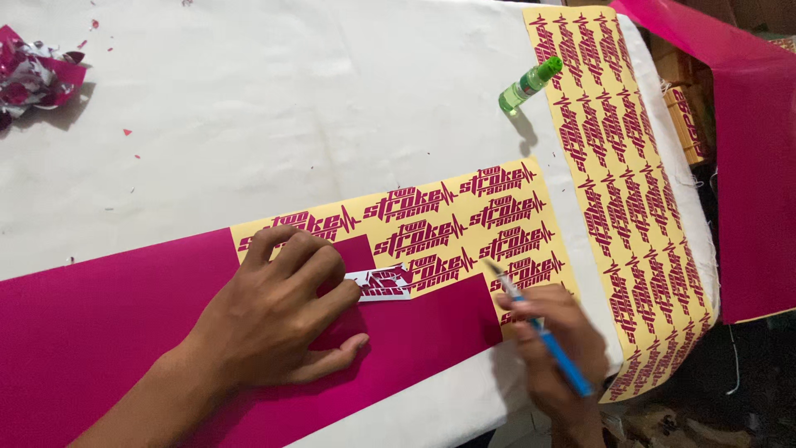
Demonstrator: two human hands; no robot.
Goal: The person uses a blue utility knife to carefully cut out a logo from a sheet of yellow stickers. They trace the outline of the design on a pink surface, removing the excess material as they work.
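Observation:
A long magenta vinyl sheet (pixel 99 323) lies across the white table (pixel 249 108); its right part is weeded to the yellow backing (pixel 464 217), where rows of magenta cut-out logos remain. My left hand (pixel 278 311) presses flat on the magenta sheet, fingertips pinching a peeled strip of vinyl (pixel 380 284) whose pale underside shows. My right hand (pixel 555 344) holds a blue-handled craft knife (pixel 539 328) like a pen, its tip near the logos at the weeded edge.
A second yellow backing sheet (pixel 618 182) full of magenta logos runs along the table's right edge. A small green bottle (pixel 529 84) lies near its top. Crumpled vinyl scraps (pixel 33 75) sit at the far left. More magenta sheet (pixel 750 174) hangs at right.

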